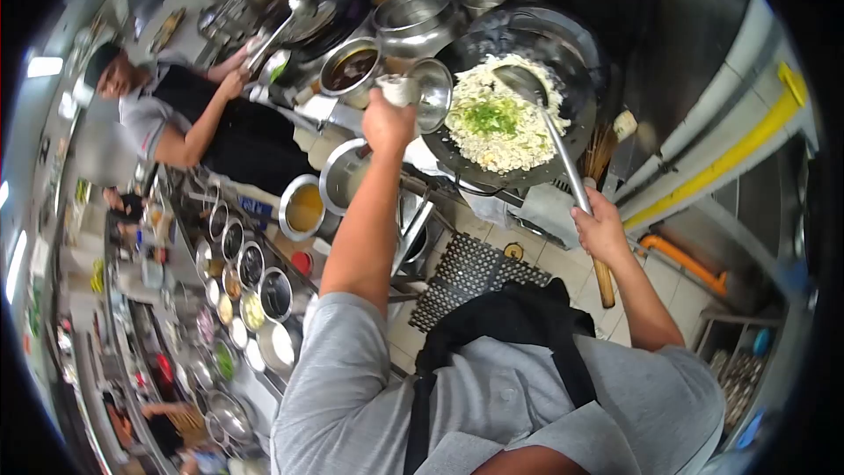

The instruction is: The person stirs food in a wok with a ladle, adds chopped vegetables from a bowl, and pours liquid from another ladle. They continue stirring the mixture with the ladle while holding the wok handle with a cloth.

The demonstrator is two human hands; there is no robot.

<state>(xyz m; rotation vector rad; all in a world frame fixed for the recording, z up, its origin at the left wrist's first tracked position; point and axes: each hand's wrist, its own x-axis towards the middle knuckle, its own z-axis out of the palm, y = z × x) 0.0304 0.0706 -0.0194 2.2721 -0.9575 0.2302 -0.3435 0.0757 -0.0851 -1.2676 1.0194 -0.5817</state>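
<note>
A black wok (576, 88) on the stove holds fried rice (479, 145) with chopped green leaves (491, 118) heaped in the middle. My right hand (601, 222) is closed round the long handle of a wok ladle (565, 158); its wooden end sticks out below my fist. The ladle's bowl rests on the rice near the far side. At the wok's left edge, my left hand (389, 126) grips a white bundle that looks like a cloth (398, 90). A round metal bowl (432, 88) is just beside it; whether my fingers also hold the bowl or wok rim is hidden.
A pot of dark liquid (350, 68) and a large steel pot (415, 19) stand left of the wok. Another person (189, 105) works at the left with a ladle. Several ingredient bowls (251, 264) line the counter. A bamboo brush (600, 151) stands right of the wok.
</note>
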